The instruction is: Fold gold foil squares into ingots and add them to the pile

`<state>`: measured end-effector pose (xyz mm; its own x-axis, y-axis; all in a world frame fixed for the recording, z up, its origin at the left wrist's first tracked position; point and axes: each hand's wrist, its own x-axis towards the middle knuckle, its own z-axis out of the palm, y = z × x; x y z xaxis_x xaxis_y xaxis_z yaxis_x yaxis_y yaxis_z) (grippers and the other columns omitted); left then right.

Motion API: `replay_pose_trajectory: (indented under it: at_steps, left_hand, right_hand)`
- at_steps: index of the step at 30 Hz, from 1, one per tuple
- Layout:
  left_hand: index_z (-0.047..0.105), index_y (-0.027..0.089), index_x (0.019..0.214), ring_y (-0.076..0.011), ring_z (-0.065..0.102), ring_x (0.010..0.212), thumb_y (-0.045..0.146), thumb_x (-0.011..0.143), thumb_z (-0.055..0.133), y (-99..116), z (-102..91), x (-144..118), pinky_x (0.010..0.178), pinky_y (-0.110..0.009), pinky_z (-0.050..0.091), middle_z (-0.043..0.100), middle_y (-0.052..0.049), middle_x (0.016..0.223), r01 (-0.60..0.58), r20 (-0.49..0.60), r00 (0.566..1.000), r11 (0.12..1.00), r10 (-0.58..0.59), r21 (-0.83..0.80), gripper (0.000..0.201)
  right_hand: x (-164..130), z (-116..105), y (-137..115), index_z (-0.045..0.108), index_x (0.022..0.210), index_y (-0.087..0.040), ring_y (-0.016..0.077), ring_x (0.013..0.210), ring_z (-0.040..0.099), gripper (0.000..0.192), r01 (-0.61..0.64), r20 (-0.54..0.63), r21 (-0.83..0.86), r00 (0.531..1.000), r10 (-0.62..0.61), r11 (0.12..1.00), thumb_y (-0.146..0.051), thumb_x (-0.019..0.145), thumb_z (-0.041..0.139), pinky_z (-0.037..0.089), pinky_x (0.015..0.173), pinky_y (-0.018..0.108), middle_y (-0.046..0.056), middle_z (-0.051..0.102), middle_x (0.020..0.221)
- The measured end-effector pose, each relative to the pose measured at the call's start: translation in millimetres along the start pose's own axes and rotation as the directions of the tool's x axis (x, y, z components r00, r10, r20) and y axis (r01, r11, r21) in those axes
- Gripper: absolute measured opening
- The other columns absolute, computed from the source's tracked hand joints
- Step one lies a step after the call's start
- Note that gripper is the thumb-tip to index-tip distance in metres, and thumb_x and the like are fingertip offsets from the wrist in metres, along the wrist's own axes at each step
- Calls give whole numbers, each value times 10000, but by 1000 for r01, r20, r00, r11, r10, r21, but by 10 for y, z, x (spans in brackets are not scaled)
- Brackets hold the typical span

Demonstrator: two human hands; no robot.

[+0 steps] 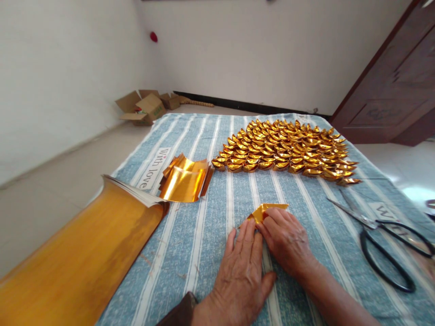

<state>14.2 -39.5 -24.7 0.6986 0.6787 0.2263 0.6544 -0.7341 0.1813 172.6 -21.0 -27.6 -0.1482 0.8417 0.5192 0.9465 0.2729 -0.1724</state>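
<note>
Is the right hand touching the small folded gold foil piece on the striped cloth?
Touching. The head view shows the right hand with fingertips pressed on the small folded gold foil piece.

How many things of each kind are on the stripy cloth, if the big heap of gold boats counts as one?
Heap of folded gold boats: 1
Stack of small gold sheets: 1
Big pile of gold paper: 1
Gold piece being folded, under the left hand and right hand: 1
Scissors: 1
Total: 5
</note>
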Motion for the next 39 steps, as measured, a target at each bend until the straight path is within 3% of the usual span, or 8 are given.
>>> replay_pose_trajectory:
  at_steps: [14, 39]
  left_hand:
    - [389, 49, 1360, -371, 385, 1352, 367, 841, 579, -1, -16, 15, 1021, -589, 445, 440, -237, 1439, -7, 24, 1000, 999, 6, 31, 638]
    - [249, 93, 1451, -343, 285, 1410, 344, 882, 511, -8, -5, -13, 1081, -590, 353, 378, -213, 1489, 12, 34, 999, 998, -10, -60, 675]
  right_hand:
    - [-5, -6, -1, 590, 689, -193, 195, 745, 525, 381, 1, 7, -18, 1000, -1, 1000, -265, 998, 380, 363, 697, 332, 66, 627, 831]
    - [-16, -5, 3, 594, 693, -194, 194, 726, 507, 370, 10, 21, -34, 1000, -9, 999, -263, 995, 392, 350, 685, 331, 57, 614, 789]
